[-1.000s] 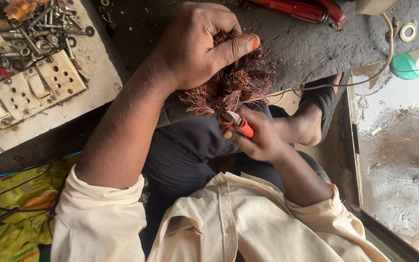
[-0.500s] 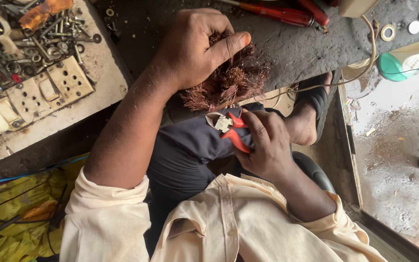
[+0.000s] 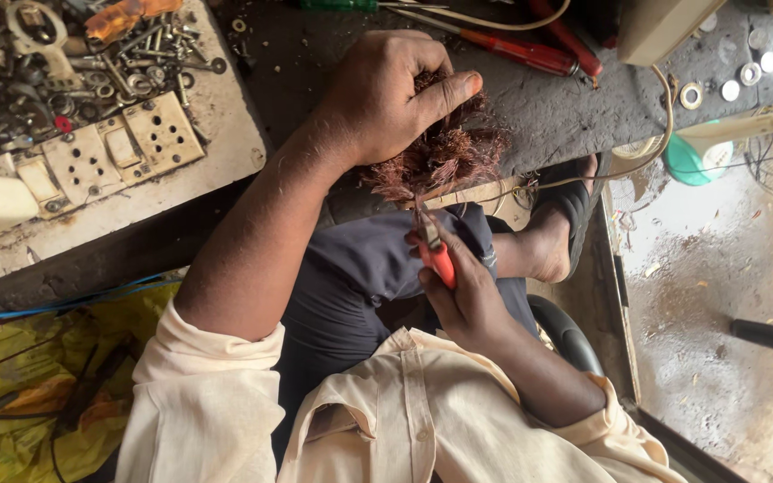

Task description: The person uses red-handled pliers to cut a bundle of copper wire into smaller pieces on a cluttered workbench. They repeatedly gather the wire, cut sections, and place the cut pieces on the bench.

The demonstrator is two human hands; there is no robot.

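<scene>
My left hand [image 3: 386, 94] grips a tangled bundle of copper wire [image 3: 445, 156] against the edge of the dark workbench [image 3: 565, 107], thumb stretched across its top. Below it my right hand [image 3: 462, 286] holds red-handled cutting pliers [image 3: 436, 250]. The pliers point up, and their metal jaws touch the loose wire ends at the bundle's lower edge. My knee in dark trousers sits under both hands.
Red-handled screwdrivers [image 3: 516, 49] lie on the bench behind the bundle. A pale board [image 3: 109, 156] with beige socket plates and a heap of bolts and washers [image 3: 55, 63] is at left. Washers [image 3: 692, 95] and a cable [image 3: 664, 125] are at right. A wet floor [image 3: 717, 286] lies lower right.
My right hand turned the pliers from lying sideways near my knee to pointing up, and brought their jaws to the bottom of the wire bundle. The left hand kept its grip.
</scene>
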